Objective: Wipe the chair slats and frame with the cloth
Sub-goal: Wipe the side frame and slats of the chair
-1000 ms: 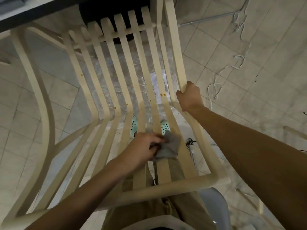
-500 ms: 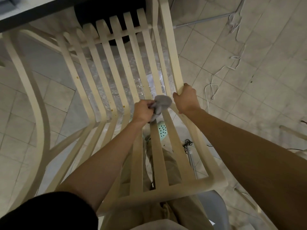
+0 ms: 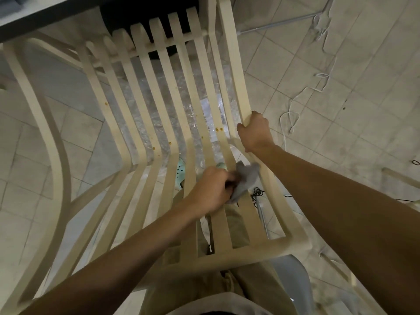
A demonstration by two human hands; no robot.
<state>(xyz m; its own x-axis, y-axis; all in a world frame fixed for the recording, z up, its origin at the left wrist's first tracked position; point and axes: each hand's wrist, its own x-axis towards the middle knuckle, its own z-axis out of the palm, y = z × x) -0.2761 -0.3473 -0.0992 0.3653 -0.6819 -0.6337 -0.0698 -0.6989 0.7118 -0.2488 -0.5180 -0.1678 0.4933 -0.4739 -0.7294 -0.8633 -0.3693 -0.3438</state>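
Observation:
A cream wooden slatted chair fills the view, seen from above with its slats running away from me. My left hand grips a crumpled grey cloth and presses it on the slats near the right side rail, below the bend. My right hand is closed around the right frame rail just above that bend, a short way beyond the cloth.
Clear plastic sheeting lies on the tiled floor under the chair. White cords trail over the tiles at right, a black cord lies under the slats. A dark table edge runs along the top left. My mint shoe shows between slats.
My left hand has drawn the cloth back down the slats toward me, from beside my right hand to below the bend. My right hand has kept its hold on the rail.

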